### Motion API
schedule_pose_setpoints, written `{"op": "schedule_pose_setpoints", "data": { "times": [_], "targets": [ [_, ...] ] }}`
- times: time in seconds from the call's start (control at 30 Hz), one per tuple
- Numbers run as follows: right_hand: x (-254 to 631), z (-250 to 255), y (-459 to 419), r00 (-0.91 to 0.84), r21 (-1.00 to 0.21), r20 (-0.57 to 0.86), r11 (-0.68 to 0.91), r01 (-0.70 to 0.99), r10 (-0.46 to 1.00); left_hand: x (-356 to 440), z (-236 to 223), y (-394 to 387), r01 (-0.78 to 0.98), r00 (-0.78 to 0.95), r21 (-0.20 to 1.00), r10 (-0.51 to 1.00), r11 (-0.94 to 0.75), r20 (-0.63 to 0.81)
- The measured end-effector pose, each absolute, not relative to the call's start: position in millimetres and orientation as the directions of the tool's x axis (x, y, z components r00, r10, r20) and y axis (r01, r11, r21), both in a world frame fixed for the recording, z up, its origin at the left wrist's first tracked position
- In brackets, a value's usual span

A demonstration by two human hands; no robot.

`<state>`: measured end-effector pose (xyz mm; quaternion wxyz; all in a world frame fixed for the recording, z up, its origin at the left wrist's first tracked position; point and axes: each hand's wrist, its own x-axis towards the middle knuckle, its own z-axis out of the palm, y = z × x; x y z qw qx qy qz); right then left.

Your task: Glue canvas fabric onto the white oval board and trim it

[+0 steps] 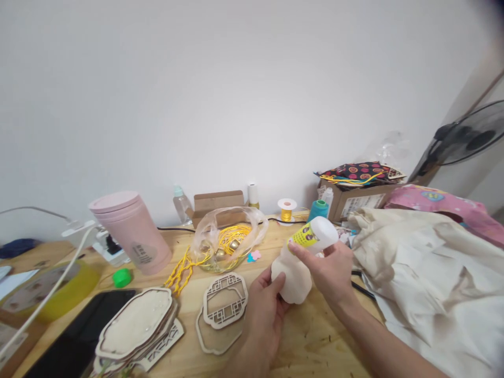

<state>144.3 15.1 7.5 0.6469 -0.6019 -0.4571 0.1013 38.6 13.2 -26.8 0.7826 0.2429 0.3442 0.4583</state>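
Cream scalloped panel (pixel 294 283) pinched at its edge by the left hand (pixel 268 296) above the table (pixel 321 341), seemingly to leave its face free; white bottle (pixel 323 232) gripped base-up by the right hand (pixel 333 268), presumably so contents run down.

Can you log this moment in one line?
left hand: holds pale scalloped plaque | right hand: holds tilted white bottle | nearby: lattice frame
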Motion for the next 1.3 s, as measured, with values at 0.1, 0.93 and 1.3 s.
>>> {"op": "schedule_pose_setpoints", "data": {
  "times": [0.1, 0.93, 1.3],
  "targets": [
    [143, 7, 14, 0.524, -0.841, 0.513, 0.275, 0.466, 0.68, 38, -26, 14, -0.561, 0.351, 0.687, 0.885, 0.461, -0.307],
    [153, 13, 15, 0.653, -0.887, 0.461, 0.275, 0.372, 0.602, 38, -25, 14, -0.551, 0.338, 0.704, 0.891, 0.448, -0.303],
    [151, 13, 11, 0.65, -0.88, 0.473, 0.288, 0.377, 0.595, 39, -29, 15, -0.588, 0.296, 0.71, 0.92, 0.388, -0.258]
  ]
}}
